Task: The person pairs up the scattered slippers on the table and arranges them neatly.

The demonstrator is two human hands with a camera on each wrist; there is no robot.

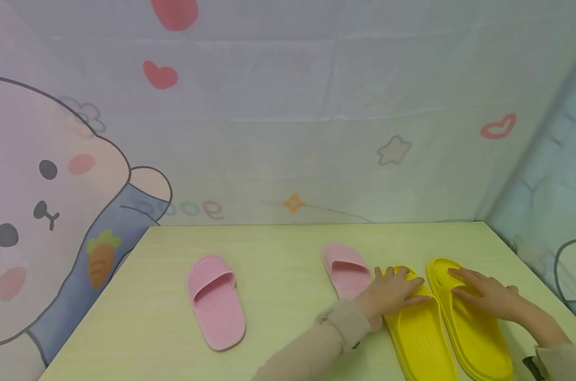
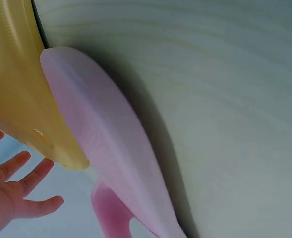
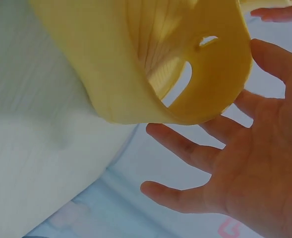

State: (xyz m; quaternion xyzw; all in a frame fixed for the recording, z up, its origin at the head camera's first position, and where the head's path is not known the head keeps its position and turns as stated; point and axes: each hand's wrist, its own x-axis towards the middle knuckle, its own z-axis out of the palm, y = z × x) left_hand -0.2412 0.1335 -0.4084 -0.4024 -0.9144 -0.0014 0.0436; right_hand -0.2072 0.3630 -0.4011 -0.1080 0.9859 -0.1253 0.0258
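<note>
Two yellow slippers lie side by side at the right of the table in the head view. My left hand [image 1: 392,292] is over the front strap of the left yellow slipper [image 1: 423,338], its fingers spread. On the right yellow slipper [image 1: 480,341], the fingertips of my right hand [image 1: 493,297] are at the strap, fingers fairly straight and apart. The right wrist view shows that hand [image 3: 255,148] spread beside the yellow strap [image 3: 225,74]. A pink slipper [image 1: 349,278] lies just left of the yellow pair, partly hidden by my left forearm.
Another pink slipper [image 1: 221,312] lies alone on the left part of the pale wooden table [image 1: 145,328]. A printed cloth [image 1: 288,106] with hearts and a cartoon animal hangs behind the table's back edge. More cloth [image 1: 555,174] hangs along the right side.
</note>
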